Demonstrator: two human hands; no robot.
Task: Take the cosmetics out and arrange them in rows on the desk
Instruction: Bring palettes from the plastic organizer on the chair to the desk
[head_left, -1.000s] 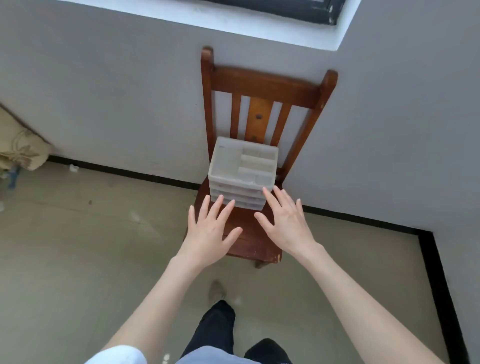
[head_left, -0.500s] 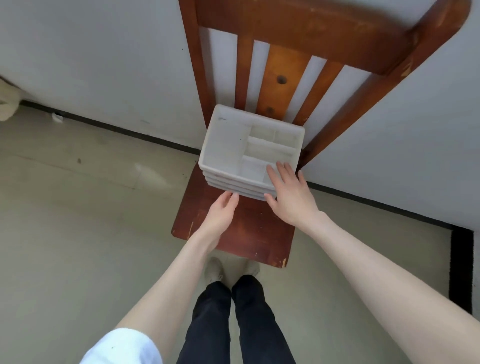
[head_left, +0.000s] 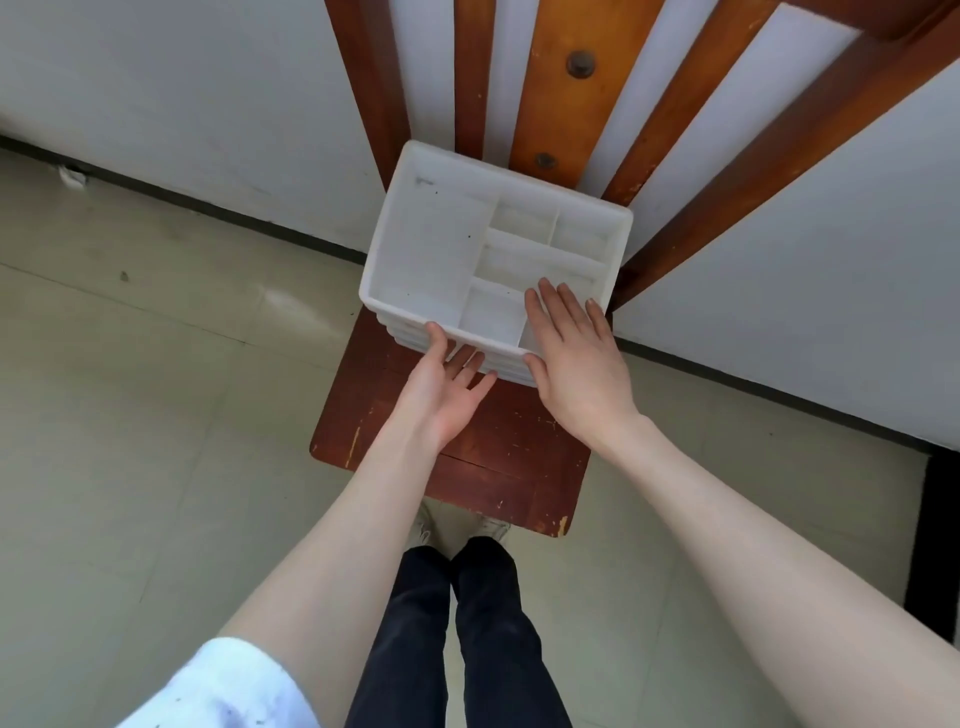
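A wooden chair (head_left: 457, 447) carries a white organizer (head_left: 467, 249) at the seat's back; no cosmetics show in its top compartments. The right hand (head_left: 576, 358) lies flat on its near corner, steadying. The left hand (head_left: 447, 384), palm up, fingers relaxed, should hook a drawer front and draw straight.

Chair against the wall.
Your wooden chair (head_left: 467, 457) (seat scuffed at its near edge) backs onto a white wall (head_left: 182, 93) over tiled floor (head_left: 130, 441).
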